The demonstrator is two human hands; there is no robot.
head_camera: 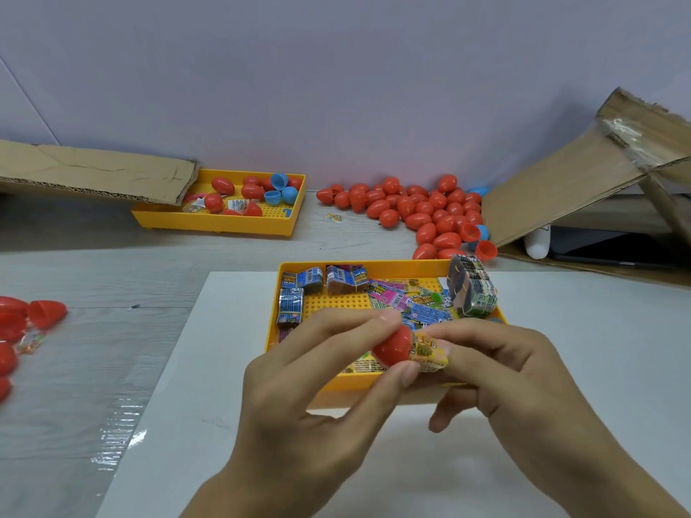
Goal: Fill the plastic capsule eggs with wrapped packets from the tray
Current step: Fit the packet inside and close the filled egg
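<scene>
The left hand (321,372) pinches a red egg half (392,347) between thumb and fingers, just above the near edge of the yellow tray (359,390); the right hand (512,372) grips a yellow packet (430,353) with curled fingers, and the packet's end is touching the egg's open mouth; most of it is not yet inside. It looks best to hold the egg still and push the packet in straight; if it bunches up, squash it smaller first; push gently so the wrap does not tear. More packets (407,300) lie in the tray; lots of red eggs (422,211) wait far behind it.
</scene>
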